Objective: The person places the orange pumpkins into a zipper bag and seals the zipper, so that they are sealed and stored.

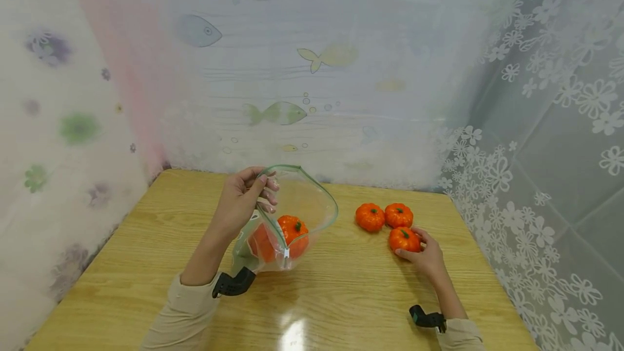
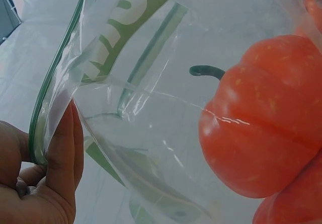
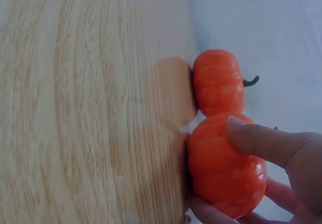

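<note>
My left hand pinches the green-edged rim of a clear zip bag, holding its mouth open above the table. Orange toy pumpkins with green stems lie inside; one pumpkin shows plainly in the left wrist view, another partly below it. At the right, my right hand grips a small orange pumpkin between thumb and fingers. That pumpkin appears to be on the tabletop. Just behind it sit two more, a left pumpkin and a right pumpkin.
The wood-grain table ends at a back wall covering printed with fish. Flowered sheeting borders the right side. A white zip slider hangs at the bag's near rim. Black wrist cameras sit on both wrists.
</note>
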`<move>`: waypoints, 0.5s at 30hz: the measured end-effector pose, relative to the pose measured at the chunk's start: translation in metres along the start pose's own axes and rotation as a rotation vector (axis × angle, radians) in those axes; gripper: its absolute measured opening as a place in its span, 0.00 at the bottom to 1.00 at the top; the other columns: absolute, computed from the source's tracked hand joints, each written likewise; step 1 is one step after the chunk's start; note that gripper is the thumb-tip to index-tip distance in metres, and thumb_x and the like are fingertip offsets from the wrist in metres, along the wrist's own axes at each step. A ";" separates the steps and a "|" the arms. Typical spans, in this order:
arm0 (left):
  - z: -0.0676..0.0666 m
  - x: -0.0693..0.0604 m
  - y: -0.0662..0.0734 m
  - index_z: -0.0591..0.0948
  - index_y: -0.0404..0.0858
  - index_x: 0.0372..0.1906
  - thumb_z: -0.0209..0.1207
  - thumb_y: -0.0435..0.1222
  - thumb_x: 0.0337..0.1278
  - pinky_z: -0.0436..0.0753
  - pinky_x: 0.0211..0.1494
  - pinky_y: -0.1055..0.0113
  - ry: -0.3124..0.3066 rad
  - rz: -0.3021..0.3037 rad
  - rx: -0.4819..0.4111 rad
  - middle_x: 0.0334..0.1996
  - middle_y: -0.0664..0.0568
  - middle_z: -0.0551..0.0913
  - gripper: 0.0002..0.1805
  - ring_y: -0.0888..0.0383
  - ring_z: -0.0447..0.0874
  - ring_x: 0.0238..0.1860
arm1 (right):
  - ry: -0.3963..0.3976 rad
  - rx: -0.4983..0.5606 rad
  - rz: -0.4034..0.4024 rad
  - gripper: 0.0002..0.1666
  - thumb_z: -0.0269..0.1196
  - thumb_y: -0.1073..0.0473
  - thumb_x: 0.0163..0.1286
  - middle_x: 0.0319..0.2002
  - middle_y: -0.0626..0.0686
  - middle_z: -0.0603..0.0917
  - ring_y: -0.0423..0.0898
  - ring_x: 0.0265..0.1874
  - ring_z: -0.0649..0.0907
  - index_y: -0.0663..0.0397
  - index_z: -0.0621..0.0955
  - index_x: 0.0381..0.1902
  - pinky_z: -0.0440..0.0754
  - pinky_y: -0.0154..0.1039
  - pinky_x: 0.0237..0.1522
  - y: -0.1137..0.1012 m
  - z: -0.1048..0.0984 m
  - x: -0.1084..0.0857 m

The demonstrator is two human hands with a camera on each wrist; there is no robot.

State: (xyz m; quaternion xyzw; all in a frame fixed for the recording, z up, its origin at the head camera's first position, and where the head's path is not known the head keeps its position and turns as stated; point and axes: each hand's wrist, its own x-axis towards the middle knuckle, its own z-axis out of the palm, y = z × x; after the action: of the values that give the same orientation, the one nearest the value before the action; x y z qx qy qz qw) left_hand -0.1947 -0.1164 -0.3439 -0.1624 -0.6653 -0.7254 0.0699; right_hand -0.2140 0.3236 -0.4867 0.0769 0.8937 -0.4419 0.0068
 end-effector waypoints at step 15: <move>-0.001 0.003 -0.004 0.75 0.21 0.59 0.46 0.30 0.80 0.90 0.31 0.65 -0.014 -0.002 -0.007 0.34 0.55 0.84 0.16 0.63 0.86 0.27 | 0.024 0.039 0.009 0.50 0.76 0.54 0.61 0.70 0.71 0.67 0.69 0.63 0.73 0.60 0.66 0.75 0.79 0.59 0.62 -0.007 -0.002 -0.011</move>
State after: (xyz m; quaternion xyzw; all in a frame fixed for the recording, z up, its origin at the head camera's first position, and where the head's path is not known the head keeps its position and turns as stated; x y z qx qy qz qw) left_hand -0.1988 -0.1168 -0.3463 -0.1670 -0.6636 -0.7264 0.0639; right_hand -0.2042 0.3194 -0.4790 0.0862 0.8847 -0.4581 -0.0035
